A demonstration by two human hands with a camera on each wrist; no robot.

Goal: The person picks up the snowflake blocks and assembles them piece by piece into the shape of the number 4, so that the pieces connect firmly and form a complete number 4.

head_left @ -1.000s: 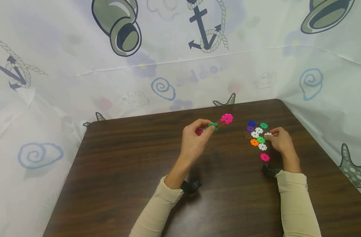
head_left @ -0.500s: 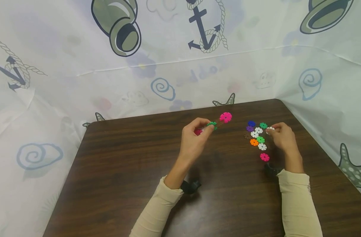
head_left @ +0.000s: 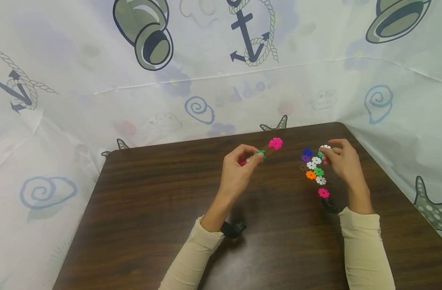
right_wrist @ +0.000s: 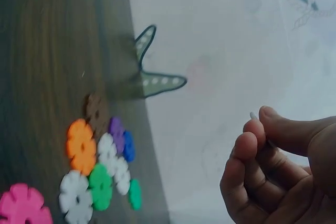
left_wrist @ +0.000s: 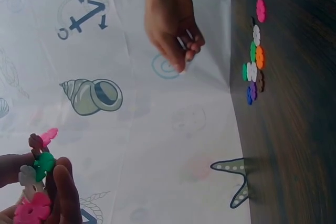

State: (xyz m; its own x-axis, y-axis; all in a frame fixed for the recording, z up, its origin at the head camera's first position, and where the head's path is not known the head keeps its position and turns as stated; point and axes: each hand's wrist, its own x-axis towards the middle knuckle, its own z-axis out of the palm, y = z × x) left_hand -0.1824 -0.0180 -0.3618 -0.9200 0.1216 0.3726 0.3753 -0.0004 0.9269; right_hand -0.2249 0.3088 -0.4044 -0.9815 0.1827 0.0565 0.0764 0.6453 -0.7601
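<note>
The left hand (head_left: 237, 171) pinches a joined chain of flower-shaped discs above the table. In the left wrist view the chain shows a pink disc (left_wrist: 32, 209), a white one, a green one (left_wrist: 44, 166), a brown one and another pink one. A white disc (head_left: 325, 148) is pinched between the right hand's (head_left: 345, 163) thumb and fingers, raised over the loose discs; only its edge (right_wrist: 253, 115) shows in the right wrist view. Loose discs lie below and left of that hand, among them orange (right_wrist: 81, 147), purple (right_wrist: 117, 135), green (right_wrist: 101, 186) and pink (right_wrist: 24, 206).
A dark wood-grain table (head_left: 152, 193) spans the view. Behind it and at its sides hangs a pale printed cloth (head_left: 133, 108). Each wrist wears a black strap, the left one's dark part (head_left: 233, 229) low over the table.
The right hand has risen and moved away from the person with its white disc, off the right side of the loose discs. The left hand and its chain have barely moved.
</note>
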